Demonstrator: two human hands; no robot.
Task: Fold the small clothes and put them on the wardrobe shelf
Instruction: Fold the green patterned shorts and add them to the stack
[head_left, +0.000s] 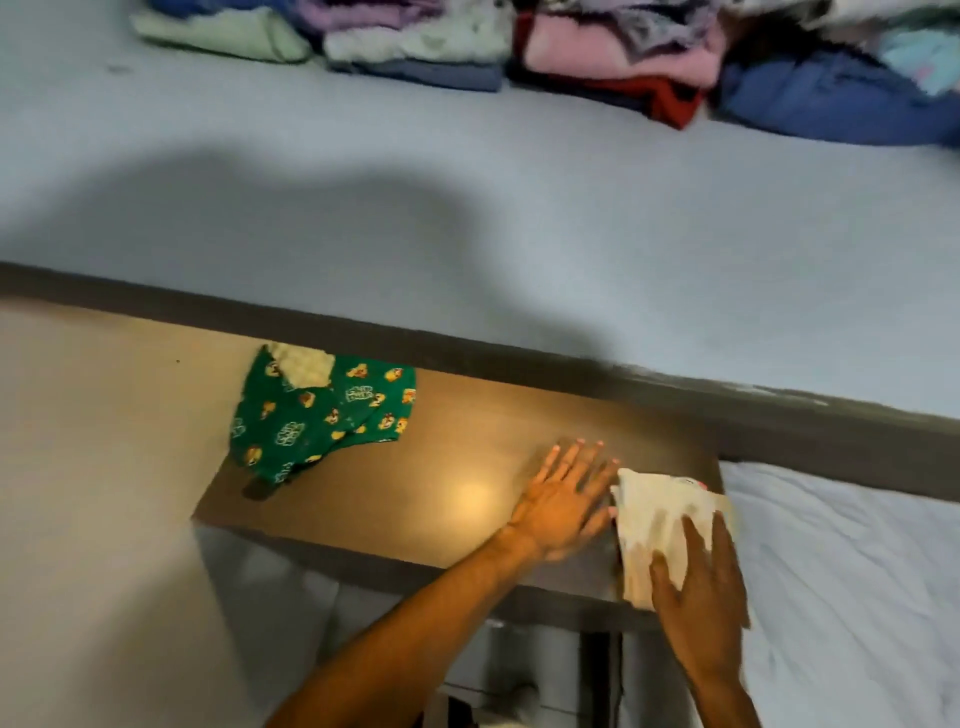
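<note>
A small cream-white garment (657, 514) lies at the right end of a brown wooden surface (467, 457). My right hand (701, 587) rests flat on its near part, fingers spread, pressing it down. My left hand (563, 499) lies flat and open on the wood just left of the garment, its fingertips near the cloth's edge. A green patterned small garment (322, 415) with yellow figures sits folded at the left of the same surface, a cream piece (301, 364) on its far corner.
Folded clothes in stacks, pale green (223, 31), pink (623, 52), red and blue (831, 98), line the far edge of a pale blue sheet (467, 208). A dark frame edge (519, 358) borders the wood. A white crumpled sheet (857, 571) lies at the right.
</note>
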